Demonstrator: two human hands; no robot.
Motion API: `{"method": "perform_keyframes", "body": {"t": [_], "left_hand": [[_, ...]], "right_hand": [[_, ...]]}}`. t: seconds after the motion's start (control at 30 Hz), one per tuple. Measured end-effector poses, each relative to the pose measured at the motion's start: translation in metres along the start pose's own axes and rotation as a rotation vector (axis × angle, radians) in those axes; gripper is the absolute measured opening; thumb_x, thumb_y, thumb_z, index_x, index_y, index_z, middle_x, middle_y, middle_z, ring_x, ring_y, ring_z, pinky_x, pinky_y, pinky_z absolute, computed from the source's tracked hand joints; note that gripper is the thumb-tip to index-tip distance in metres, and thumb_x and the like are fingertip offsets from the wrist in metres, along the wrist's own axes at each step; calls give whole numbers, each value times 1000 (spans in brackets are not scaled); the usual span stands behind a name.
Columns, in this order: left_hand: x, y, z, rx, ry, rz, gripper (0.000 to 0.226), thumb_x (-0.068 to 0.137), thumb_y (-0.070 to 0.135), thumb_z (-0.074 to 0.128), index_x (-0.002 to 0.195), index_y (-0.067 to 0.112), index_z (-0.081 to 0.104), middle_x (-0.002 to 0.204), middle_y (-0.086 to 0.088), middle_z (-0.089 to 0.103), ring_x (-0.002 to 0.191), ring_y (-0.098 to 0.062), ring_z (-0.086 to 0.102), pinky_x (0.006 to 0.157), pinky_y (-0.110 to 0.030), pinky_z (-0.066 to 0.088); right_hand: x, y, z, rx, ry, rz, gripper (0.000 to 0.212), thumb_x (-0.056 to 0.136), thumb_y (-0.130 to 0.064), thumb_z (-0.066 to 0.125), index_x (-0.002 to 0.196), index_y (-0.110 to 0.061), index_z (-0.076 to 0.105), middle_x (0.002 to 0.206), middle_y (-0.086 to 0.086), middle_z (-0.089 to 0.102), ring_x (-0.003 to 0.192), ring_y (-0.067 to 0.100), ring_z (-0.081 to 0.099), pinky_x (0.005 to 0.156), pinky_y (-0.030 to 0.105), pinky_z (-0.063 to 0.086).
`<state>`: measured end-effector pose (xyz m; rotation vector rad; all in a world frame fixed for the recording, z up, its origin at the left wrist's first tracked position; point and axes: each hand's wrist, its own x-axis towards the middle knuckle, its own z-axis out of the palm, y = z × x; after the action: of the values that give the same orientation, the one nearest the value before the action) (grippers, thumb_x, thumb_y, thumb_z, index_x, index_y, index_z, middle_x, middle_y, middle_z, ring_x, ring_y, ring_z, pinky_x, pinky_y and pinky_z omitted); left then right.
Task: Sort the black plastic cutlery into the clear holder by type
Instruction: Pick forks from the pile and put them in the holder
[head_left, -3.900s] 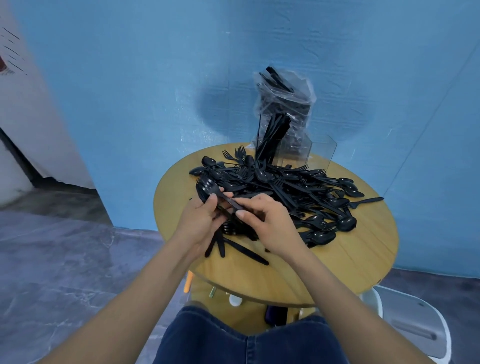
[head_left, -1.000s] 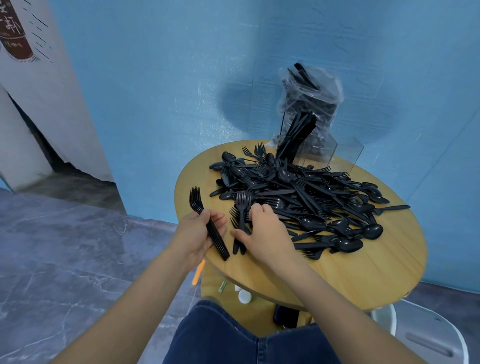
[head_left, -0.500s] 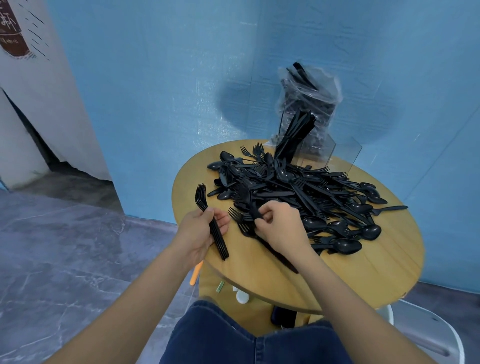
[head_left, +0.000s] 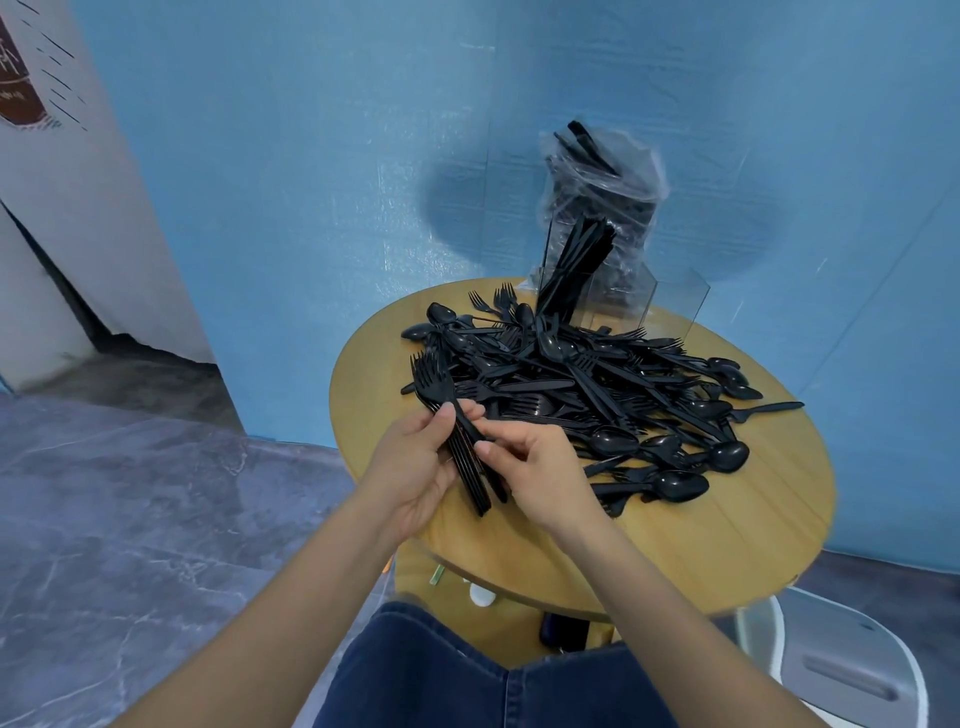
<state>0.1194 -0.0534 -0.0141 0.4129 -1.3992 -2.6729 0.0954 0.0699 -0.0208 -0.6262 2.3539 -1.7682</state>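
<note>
Forks being stacked at the bench edge

Bench (head_left: 737, 530) first: a round wooden top, most of it covered by the pile (head_left: 587, 395) of black forks, spoons and knives, lying crossed and tangled from the middle out to the right. At the far edge stands the holder (head_left: 670, 306), clear and partitioned; one compartment has a bundle of long black pieces standing in it, though whether they are knives is hard to tell through the glare. A plastic bag (head_left: 602, 197) with more cutlery rises just behind it.

At the near left edge, the left hand (head_left: 415, 467) is closed around a stack of forks (head_left: 457, 441), tines pointing away. The right hand (head_left: 540, 467) pinches the handle of the top fork between thumb and forefinger, laying it onto the stack.

To do this well, I would line up the tines and handle ends before letting go, so the forks nest flat. A loose left grip would let the stack fan out; a squared bundle should drop into one compartment cleanly.
</note>
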Motion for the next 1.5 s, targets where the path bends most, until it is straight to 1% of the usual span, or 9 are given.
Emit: {"method": "perform_keyframes", "body": {"t": [0.17,0.33,0.43,0.5,0.67,0.73,1.0,1.33,1.5], "left_hand": [[0,-7,-1,-20,20,9,25,100,11,38,93,3,60,94,-10,66,91,-19,63,74,-28,55],[1,-12,-1,-16,72,36,26,102,10,34,88,3,54,83,-8,62,89,-19,62,75,-30,53],[2,-10,-3,-10,121,77,27,102,10,33,84,5,52,82,-9,60,90,-21,62,81,-34,52],[3,-8,-8,-5,166,93,29,102,9,33,81,5,52,82,-10,59,88,-22,62,88,-38,50],[5,-11,-16,-31,184,59,29,102,9,33,80,4,51,81,-12,57,82,-21,59,88,-38,50],[6,-12,-18,-20,162,52,28,102,8,33,81,4,51,82,-12,57,83,-21,59,88,-38,50],[10,-14,-20,-7,147,57,27,102,8,33,83,4,52,83,-12,57,82,-20,60,82,-33,51],[9,-15,-20,10,135,64,26,102,8,32,85,3,51,85,-12,56,83,-20,60,87,-35,50],[10,-15,-20,14,135,61,25,102,8,32,86,4,51,85,-11,56,82,-20,60,91,-39,48]], "right_hand": [[-4,0,-3,-108,-34,-17,24,92,-7,58,109,-19,71,56,-19,58,51,-6,49,55,8,35],[-8,0,0,-376,-56,-89,19,94,-22,56,103,-19,72,84,3,70,79,17,62,76,34,50],[-2,-1,-13,-512,39,-109,24,95,-22,52,92,-9,72,87,6,68,82,18,59,80,38,48],[5,3,-26,-597,104,-66,21,94,-22,55,106,-13,69,104,2,64,98,16,57,88,33,47],[11,12,-31,-758,-138,81,66,85,-40,66,142,-22,38,131,-2,37,123,18,31,103,30,32],[13,14,-28,-804,-141,41,66,85,-39,65,142,-21,37,129,-2,36,121,18,30,104,29,30],[17,16,-29,-891,-65,-95,27,91,-25,59,117,-19,55,117,-4,49,112,14,41,92,24,36],[23,19,-31,-930,-97,-157,15,94,-28,53,105,-18,56,106,-6,51,103,14,44,92,29,39],[25,20,-29,-944,-111,-161,21,95,-25,52,115,-17,54,113,-2,53,108,16,44,94,31,39]]}}
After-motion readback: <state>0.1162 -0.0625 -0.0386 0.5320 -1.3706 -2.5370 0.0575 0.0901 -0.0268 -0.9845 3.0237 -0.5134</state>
